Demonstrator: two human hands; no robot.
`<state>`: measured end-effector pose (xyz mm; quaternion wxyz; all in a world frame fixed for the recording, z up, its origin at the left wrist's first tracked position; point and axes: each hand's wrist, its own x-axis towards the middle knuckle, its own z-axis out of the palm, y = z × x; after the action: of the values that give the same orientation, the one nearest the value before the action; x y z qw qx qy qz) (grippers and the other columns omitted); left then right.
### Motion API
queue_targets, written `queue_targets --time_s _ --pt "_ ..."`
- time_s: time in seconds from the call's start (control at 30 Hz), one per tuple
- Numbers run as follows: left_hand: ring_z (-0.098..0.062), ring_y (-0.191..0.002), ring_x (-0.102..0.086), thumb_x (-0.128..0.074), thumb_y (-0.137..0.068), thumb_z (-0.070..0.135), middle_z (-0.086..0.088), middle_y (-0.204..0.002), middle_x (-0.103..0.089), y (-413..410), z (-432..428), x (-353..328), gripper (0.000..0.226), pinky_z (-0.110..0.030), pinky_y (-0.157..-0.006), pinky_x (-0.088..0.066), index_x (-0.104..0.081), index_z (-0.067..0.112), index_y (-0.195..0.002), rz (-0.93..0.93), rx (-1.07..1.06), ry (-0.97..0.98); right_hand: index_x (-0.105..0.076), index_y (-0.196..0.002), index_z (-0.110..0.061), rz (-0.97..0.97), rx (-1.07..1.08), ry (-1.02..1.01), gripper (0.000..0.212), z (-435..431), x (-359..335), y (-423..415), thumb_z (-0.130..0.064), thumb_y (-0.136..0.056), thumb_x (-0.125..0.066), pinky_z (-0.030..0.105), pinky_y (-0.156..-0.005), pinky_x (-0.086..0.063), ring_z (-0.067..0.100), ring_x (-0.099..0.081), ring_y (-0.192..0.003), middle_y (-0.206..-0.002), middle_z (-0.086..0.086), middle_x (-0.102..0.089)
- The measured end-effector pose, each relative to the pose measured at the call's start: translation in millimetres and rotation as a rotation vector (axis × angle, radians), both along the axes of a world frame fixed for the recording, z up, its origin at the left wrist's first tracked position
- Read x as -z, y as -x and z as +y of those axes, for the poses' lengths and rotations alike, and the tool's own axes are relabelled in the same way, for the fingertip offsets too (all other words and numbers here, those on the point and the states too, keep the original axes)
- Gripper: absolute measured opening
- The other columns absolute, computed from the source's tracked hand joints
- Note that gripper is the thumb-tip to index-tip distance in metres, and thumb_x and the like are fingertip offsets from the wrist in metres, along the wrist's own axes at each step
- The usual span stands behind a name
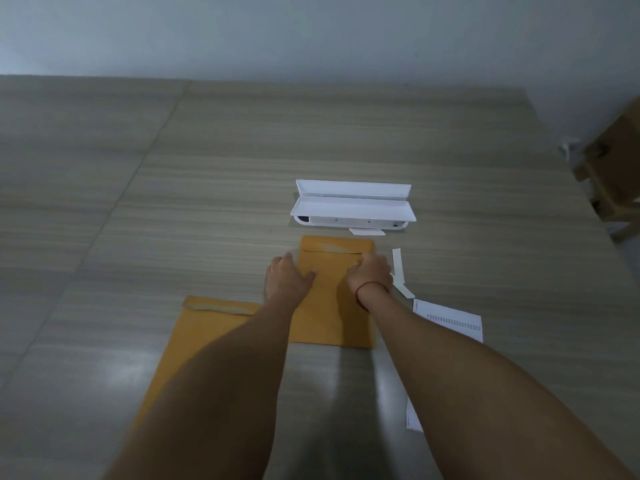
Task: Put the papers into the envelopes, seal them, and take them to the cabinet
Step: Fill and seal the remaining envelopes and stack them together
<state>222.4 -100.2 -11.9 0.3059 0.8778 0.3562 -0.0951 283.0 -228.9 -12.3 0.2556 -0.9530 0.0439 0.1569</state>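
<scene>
Two brown envelopes [335, 296] on the floor [173, 168], flaps up and unsealed: the far one lying straight, pressed under both hands; the near one [194, 341] to the left, slightly overlapped at its right edge by the far one and crossed by the left forearm. Left hand [289, 280] flat on the far envelope's left edge, fingers [308, 274] spread loose, gripping nothing. Right hand [372, 270] on its upper right part just below the flap line, fingers curled under — cannot tell whether pinching the paper or only pressing. Thin red string [369, 287] around the right wrist.

Two printed paper sheets [450, 322] to the right of the envelopes: one lying open with lines of text, the other [412, 419] nearer and mostly hidden under the right forearm. Three small white strips [398, 266]: two just right of the right hand, one of them [405, 291] partly tucked behind the wrist, a third [367, 232] touching the front of the white box.

One long white box [353, 207] just beyond the far envelope, lid hinged open and standing up at the back. Wooden furniture [613, 174] at the right edge, well apart — only a corner showing. Grey wall [311, 36] across the top.
</scene>
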Motion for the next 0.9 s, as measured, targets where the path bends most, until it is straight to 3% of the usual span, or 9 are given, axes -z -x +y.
queue_targets --time_s 0.23,0.37,0.5,0.67,0.77,0.9 --pt "-0.029 -0.145 -0.023 -0.05 -0.092 0.048 -0.013 -0.154 -0.03 76 29 -30 0.066 -0.046 -0.115 -0.025 -0.041 0.005 -0.142 0.07 -0.025 -0.138 -0.049 -0.136 -0.009 0.109 -0.316 -0.113 0.04 31 -36 58 -0.027 -0.102 -0.038 0.039 -0.106 -0.038 0.03 -0.046 -0.131 -0.143 0.011 -0.048" --pt "-0.029 -0.147 -0.019 -0.05 -0.091 0.05 -0.012 -0.156 -0.026 136 53 -32 0.07 -0.046 -0.118 -0.024 -0.038 0.007 -0.145 0.143 -0.058 -0.17 -0.058 -0.124 -0.005 0.164 -0.483 -0.062 0.034 60 -37 103 -0.024 -0.101 -0.04 0.036 -0.098 -0.044 0.031 -0.054 -0.12 -0.13 0.014 -0.058" --pt "-0.032 -0.141 -0.029 -0.05 -0.091 0.052 -0.012 -0.149 -0.037 183 84 -28 0.067 -0.046 -0.112 -0.034 -0.042 0.008 -0.141 0.205 -0.073 -0.177 -0.06 -0.117 -0.003 0.264 -0.559 -0.046 0.033 95 -25 142 -0.024 -0.099 -0.044 0.034 -0.093 -0.046 0.033 -0.058 -0.115 -0.124 0.016 -0.061" --pt "-0.034 -0.121 -0.051 -0.053 -0.09 0.051 -0.016 -0.127 -0.055 201 116 -14 0.057 -0.045 -0.096 -0.048 -0.054 0.005 -0.123 0.266 -0.077 -0.103 -0.057 -0.124 -0.004 0.322 -0.399 0.0 0.036 124 -4 177 -0.027 -0.098 -0.05 0.031 -0.086 -0.046 0.033 -0.057 -0.119 -0.129 0.016 -0.058" --pt "-0.035 -0.126 -0.046 -0.052 -0.091 0.05 -0.017 -0.133 -0.048 206 130 -3 0.06 -0.045 -0.101 -0.044 -0.048 0.004 -0.13 0.27 -0.044 -0.077 -0.057 -0.125 -0.007 0.292 -0.175 0.012 0.035 137 7 190 -0.025 -0.094 -0.056 0.038 -0.096 -0.049 0.034 -0.054 -0.121 -0.133 0.015 -0.053" --pt "-0.035 -0.129 -0.043 -0.059 -0.085 0.053 -0.017 -0.137 -0.042 207 142 11 0.071 -0.043 -0.105 -0.041 -0.041 0.005 -0.135 0.253 -0.036 -0.091 -0.045 -0.132 -0.011 0.337 0.072 -0.049 0.046 147 11 199 -0.018 -0.089 -0.06 0.039 -0.096 -0.048 0.034 -0.052 -0.123 -0.137 0.014 -0.047"
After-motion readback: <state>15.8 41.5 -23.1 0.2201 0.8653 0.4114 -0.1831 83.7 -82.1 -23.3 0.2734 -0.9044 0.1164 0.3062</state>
